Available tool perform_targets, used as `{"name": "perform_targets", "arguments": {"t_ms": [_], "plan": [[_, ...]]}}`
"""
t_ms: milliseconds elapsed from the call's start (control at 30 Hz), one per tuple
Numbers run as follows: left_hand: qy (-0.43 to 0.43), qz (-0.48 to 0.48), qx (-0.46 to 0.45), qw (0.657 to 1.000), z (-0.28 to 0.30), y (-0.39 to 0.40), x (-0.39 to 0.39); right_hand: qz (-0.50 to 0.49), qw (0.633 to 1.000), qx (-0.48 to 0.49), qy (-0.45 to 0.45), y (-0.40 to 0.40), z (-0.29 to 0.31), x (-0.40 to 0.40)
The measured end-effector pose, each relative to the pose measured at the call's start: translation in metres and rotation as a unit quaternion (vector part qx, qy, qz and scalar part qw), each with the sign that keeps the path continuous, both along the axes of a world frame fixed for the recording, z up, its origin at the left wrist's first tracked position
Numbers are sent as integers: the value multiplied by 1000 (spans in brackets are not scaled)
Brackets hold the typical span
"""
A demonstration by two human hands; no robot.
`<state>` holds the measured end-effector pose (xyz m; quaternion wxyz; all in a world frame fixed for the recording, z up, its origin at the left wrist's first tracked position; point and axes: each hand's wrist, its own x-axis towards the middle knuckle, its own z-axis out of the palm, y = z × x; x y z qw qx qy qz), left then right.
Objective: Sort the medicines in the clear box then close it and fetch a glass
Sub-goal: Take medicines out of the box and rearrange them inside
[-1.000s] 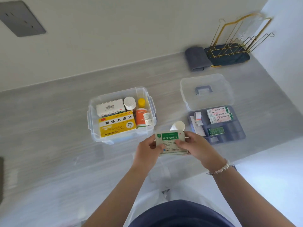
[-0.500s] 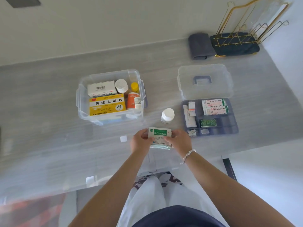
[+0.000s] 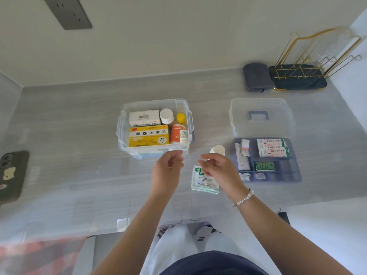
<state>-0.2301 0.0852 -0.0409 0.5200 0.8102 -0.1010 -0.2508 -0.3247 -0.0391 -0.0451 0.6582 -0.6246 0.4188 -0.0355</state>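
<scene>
Hiding part of the sachet (image 3: pixel 204 182), the right hand (image 3: pixel 216 168) and left hand (image 3: pixel 167 171) hover empty.

Phone (image 3: pixel 13 176), rolled grey towel (image 3: pixel 256 77), gold wire rack (image 3: pixel 309 62).

Soft, even daylight is filling the scene; shadows are staying faint. Wide-angle distortion is bending the edges. The counter (image 3: pixel 79 175) near edge is appearing smeared and hazy.

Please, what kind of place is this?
Probably a home kitchen counter: a grey countertop against a wall with a socket, and a gold drying rack beside a folded cloth.
</scene>
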Motion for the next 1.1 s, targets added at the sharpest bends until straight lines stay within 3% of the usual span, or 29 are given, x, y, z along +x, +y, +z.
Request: {"name": "perform_targets", "arguments": {"t_ms": [167, 300, 467, 567, 733, 1000, 1100], "plan": [[-70, -20, 33, 997, 15, 8, 46, -10, 998, -4, -63, 11, 21, 48], [-92, -53, 63, 992, 17, 18, 89, -12, 998, -17, -54, 20, 22, 94], [-30, -135, 151, 979, 4, 21, 127, 23, 997, -66, 25, 19, 12, 132], [-16, -163, 164, 973, -1, 20, 139, 135, 973, -151, 108, 13, 10, 149], [-49, -202, 174, 962, -5, 21, 147, 238, 935, -173, 199, 10, -2, 176], [-30, -173, 123, 977, -9, 25, 153, 172, 952, -125, 222, 10, -11, 196], [-26, -138, 102, 985, -11, 27, 154, 105, 973, -50, 198, 8, -8, 192]]}}
